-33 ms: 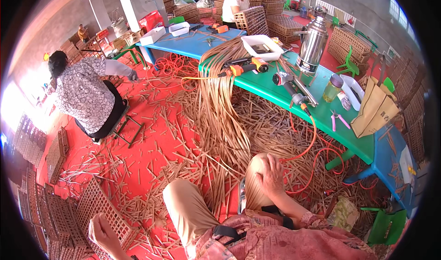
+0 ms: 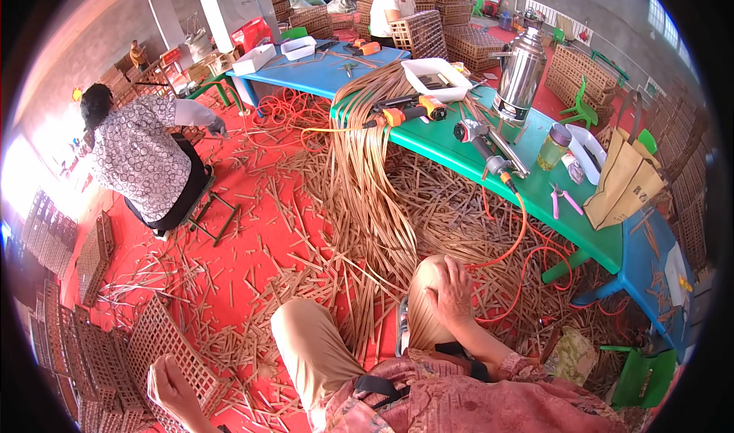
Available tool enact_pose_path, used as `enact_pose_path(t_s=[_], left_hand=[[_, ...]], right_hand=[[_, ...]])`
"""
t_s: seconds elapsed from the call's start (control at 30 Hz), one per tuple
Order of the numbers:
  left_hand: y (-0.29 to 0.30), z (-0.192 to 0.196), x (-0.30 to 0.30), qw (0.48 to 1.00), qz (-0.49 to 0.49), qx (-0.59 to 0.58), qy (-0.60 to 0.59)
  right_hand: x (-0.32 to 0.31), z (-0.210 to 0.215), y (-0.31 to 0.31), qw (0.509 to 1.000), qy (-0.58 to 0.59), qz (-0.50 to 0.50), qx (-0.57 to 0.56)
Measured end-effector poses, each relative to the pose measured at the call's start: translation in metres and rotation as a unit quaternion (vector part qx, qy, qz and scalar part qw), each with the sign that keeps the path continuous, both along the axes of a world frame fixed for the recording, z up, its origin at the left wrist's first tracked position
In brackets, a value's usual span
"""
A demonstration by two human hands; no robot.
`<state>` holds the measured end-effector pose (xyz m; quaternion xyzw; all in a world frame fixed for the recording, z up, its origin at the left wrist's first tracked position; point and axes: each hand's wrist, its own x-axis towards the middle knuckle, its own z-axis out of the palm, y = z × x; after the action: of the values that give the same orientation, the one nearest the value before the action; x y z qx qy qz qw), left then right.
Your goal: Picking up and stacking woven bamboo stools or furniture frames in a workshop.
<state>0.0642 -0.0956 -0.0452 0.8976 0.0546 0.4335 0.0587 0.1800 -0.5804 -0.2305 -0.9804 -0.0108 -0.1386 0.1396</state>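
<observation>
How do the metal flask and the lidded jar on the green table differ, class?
The flask is taller; the jar is shorter. The flask is shiny, opaque metal; the jar is see-through, with yellowish contents and a purple lid. Both stand upright on the green table.

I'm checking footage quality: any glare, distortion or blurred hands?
Head view: glare washes out the left edge beyond the seated co-worker; the shiny flask carries bright highlights; the green table looks bowed; left hand and right hand look fairly sharp.
</observation>
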Motion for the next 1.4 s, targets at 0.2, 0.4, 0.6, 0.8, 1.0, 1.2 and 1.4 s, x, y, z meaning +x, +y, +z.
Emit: enact_pose_path(t_s=[0.2,0.4,0.6,0.8,1.0,1.2,1.4], left_hand=[[0.000,-0.003,-0.001,1.000,0.012,-0.023,0.011],[0.006,-0.007,-0.001,0.999,0.023,-0.026,0.022],[-0.004,-0.001,-0.004,0.998,0.030,-0.046,0.025],[-0.020,-0.036,0.026,0.995,-0.020,-0.095,0.034],[-0.090,-0.082,0.052,0.972,-0.146,-0.158,0.092],[-0.132,-0.119,0.067,0.936,-0.239,-0.187,0.177],[-0.149,-0.149,0.082,0.933,-0.245,-0.179,0.195]], right_hand=[[0.000,-0.001,0.000,1.000,0.003,-0.003,0.004],[0.001,0.000,0.001,1.000,0.007,-0.004,-0.004],[-0.001,-0.004,0.002,1.000,-0.006,-0.004,-0.007],[0.000,-0.002,-0.022,0.997,-0.030,0.002,0.070],[-0.013,0.079,-0.105,0.966,-0.171,-0.149,0.124],[-0.042,0.126,-0.179,0.852,-0.287,-0.274,0.341],[-0.035,0.103,-0.149,0.853,-0.239,-0.282,0.368]])
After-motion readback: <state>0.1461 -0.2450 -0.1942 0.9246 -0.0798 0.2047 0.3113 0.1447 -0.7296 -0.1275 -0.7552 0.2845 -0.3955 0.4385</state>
